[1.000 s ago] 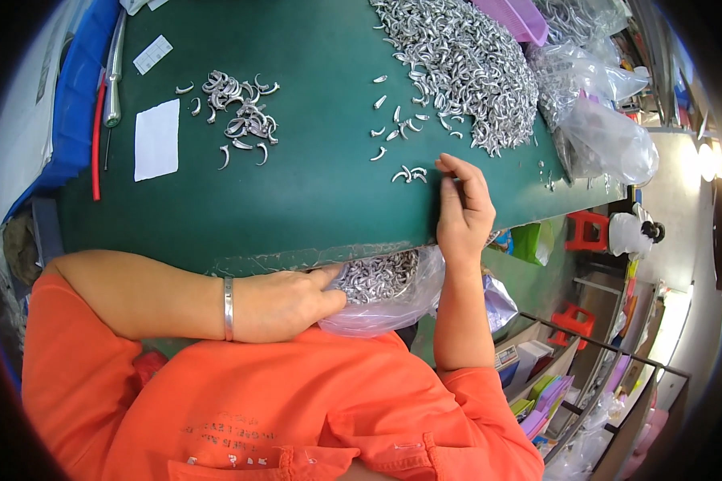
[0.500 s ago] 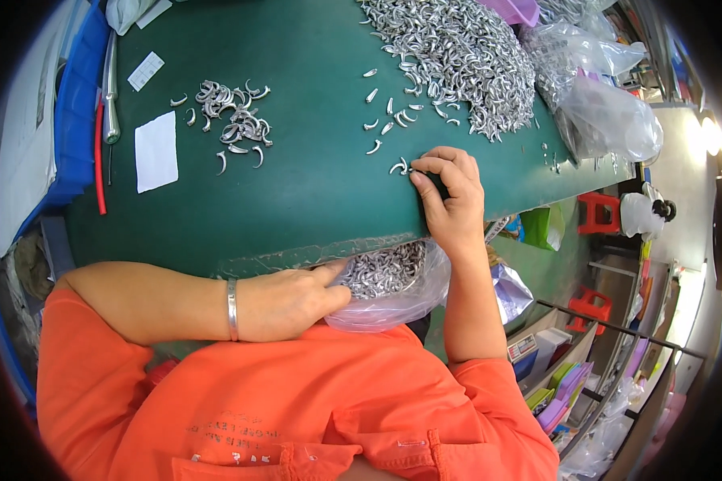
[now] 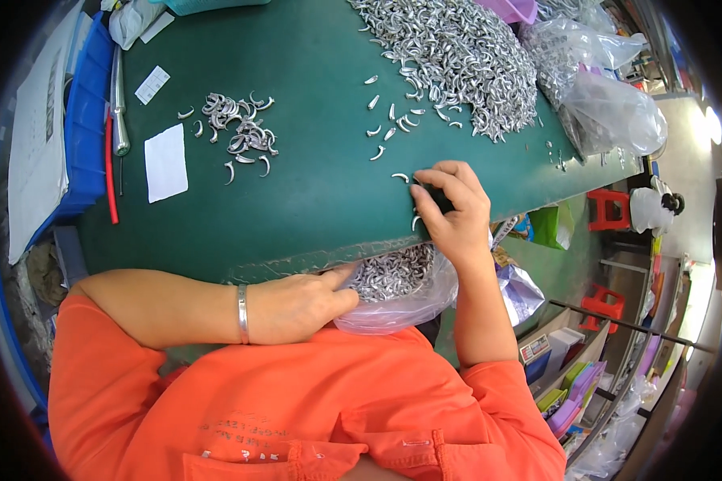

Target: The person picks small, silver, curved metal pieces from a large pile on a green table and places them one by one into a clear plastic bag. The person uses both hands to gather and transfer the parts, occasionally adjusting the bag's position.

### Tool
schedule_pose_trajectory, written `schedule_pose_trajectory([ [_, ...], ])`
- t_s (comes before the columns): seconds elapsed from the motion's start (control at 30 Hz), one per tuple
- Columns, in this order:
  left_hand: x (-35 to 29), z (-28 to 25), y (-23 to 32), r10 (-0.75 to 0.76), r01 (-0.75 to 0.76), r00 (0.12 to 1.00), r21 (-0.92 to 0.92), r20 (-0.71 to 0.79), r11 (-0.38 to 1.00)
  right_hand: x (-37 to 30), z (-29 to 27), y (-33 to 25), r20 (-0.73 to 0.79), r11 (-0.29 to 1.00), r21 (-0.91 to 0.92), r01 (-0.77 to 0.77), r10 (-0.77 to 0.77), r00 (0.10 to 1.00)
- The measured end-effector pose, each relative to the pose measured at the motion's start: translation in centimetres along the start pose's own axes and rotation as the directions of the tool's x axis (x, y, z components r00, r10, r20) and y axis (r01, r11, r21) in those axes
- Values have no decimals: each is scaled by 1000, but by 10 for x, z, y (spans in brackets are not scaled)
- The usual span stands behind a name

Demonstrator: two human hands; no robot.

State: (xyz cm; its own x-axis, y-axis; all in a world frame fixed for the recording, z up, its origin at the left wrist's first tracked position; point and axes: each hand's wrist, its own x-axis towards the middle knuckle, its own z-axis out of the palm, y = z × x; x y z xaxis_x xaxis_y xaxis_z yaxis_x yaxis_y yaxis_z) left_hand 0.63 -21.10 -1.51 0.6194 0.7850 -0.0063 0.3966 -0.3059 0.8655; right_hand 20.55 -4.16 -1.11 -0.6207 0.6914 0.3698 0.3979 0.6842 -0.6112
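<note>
Along the table's near edge hangs a clear plastic bag (image 3: pixel 393 319), its mouth spread, with many small curved silvery metal pieces (image 3: pixel 393 274) inside. My left hand (image 3: pixel 301 305) is closed on the bag's left side. Just above the table, near its front edge, my right hand (image 3: pixel 460 210) has thumb and forefinger apart, and nothing shows between them. One curved metal piece (image 3: pixel 415 222) lies below the thumb; another curved piece (image 3: pixel 400 176) rests left of the fingertips. Several loose pieces (image 3: pixel 391 120) are scattered farther back, beside a large heap (image 3: pixel 465 60).
A smaller cluster of metal pieces (image 3: pixel 245 128) lies left on the green table (image 3: pixel 305 200). Left of it are white paper (image 3: pixel 166 163), a red rod (image 3: pixel 111 172) and a blue tray (image 3: pixel 88 120). Filled plastic bags (image 3: pixel 610 104) stand at the right; a red stool (image 3: pixel 608 210) is beyond.
My right thumb and forefinger have parted, and a curved piece now lies nearer the table's front edge, below the thumb. My left hand keeps its hold on the bag. The view has shifted slightly.
</note>
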Motion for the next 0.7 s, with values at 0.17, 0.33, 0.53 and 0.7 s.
schedule_pose_trajectory([
  [0.17,0,3,-3,11,-11,1000,10,-11,1000,-25,-13,-12,138,987,92,132,-143,980],
  [0.33,0,8,-6,13,-13,999,20,-35,1000,-24,-22,-18,314,947,297,121,-216,925],
  [0.53,1,3,0,-68,66,997,40,49,997,34,10,-13,133,998,56,36,-43,990],
  [0.7,3,8,-4,-62,57,992,44,108,997,140,21,-62,667,807,301,-509,203,716],
])
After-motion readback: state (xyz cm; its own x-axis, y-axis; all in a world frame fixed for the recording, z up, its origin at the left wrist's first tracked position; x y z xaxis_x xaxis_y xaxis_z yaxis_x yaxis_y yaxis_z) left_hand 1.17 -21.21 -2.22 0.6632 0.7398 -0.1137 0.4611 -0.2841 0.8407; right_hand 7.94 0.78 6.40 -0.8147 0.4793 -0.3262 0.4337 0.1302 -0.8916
